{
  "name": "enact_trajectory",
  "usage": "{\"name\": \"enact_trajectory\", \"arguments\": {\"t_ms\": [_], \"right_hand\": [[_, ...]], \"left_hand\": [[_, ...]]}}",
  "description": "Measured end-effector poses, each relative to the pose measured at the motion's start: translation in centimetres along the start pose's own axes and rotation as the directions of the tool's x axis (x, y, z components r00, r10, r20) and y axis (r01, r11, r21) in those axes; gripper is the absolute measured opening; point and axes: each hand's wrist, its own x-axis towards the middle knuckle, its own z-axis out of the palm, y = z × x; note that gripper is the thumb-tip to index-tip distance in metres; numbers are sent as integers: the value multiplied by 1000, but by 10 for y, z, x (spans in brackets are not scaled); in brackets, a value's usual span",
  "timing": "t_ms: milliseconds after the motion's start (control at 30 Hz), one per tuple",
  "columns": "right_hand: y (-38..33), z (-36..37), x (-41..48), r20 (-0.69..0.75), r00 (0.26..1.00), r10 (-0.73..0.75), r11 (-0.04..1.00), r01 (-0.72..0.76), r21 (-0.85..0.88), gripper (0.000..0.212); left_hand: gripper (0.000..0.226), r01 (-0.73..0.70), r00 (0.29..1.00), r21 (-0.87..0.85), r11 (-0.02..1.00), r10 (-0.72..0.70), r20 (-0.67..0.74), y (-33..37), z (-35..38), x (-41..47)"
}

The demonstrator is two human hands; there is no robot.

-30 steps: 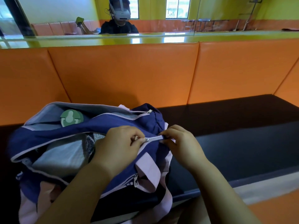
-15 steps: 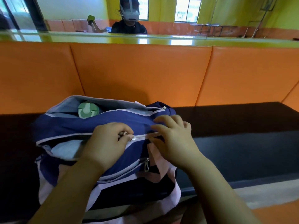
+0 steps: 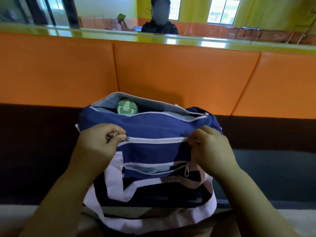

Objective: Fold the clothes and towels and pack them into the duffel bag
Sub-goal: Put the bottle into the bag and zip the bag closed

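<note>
A navy duffel bag [image 3: 153, 129] with pale pink straps sits on the dark bench right in front of me. Its main zipper [image 3: 154, 139] runs closed across the top between my hands. My left hand [image 3: 100, 144] pinches the zipper pull at the zipper's left end. My right hand [image 3: 211, 146] grips the bag fabric at the zipper's right end. The clothes and towels are hidden inside. The rear pocket gapes, showing a green bottle lid [image 3: 127, 108]. A smaller front pocket [image 3: 155, 169] is partly unzipped.
The dark bench seat [image 3: 273, 168] extends to the right and left of the bag. An orange padded backrest [image 3: 179, 79] rises behind it, topped by a glossy green ledge [image 3: 102, 34]. A person in dark clothing [image 3: 159, 27] sits beyond the ledge.
My left hand has dragged the zipper pull leftward, closing the main opening over the folded clothes. My right hand stays at the bag's right end. The view has shifted so the bag sits centred.
</note>
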Motion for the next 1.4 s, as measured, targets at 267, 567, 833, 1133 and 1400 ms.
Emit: {"name": "enact_trajectory", "arguments": {"t_ms": [267, 567, 833, 1133, 1400], "right_hand": [[-61, 21, 16, 44, 975, -216, 970, 209, 128, 21], [-45, 30, -2, 25, 989, -143, 962, 134, 238, 8], [-47, 24, -2, 82, 982, -170, 954, 144, 264, 6], [4, -3, 5, 112, 994, 5, 959, -36, 281, 7], [72, -16, 18, 19, 957, 290, 944, -289, 157, 12]], "left_hand": [[11, -4, 998, 43, 999, 6, -63, -15, -3, -4], [8, 239, 950, 108, 965, -209, -232, -52, -47, -17], [11, 269, 949, 131, 954, -240, -202, -64, -37, -9], [5, 89, 993, 211, 973, -71, -93, -7, 8, 37], [14, -227, 916, 134, 965, 165, 364, 66, 110, 77]]}}
